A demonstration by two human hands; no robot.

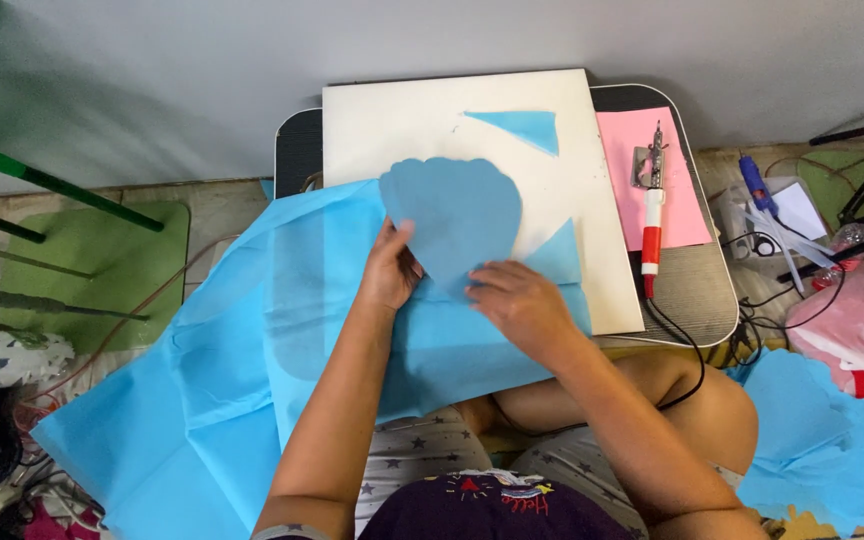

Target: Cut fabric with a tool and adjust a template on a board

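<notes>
Pinning scalloped blue cutout point(457, 215) flat on blue sheet point(252, 350) at surface's near edge: your left hand point(389, 272) grip clamped on cutout edge, right hand point(517, 300) grip apart, pressing. Shape cut; two triangle offcuts point(527, 128) remain on white board point(402, 120).

Scalloped blue cutout point(457, 215) on light blue fabric sheet point(252, 370)
It lay flat at the white board's point(402, 120) near-left edge, the sheet draping off.

matt blue non-woven cloth point(252, 370), smooth cream board point(432, 120), matt pink paper point(642, 150), glossy red-white plastic tool point(651, 238)
</notes>
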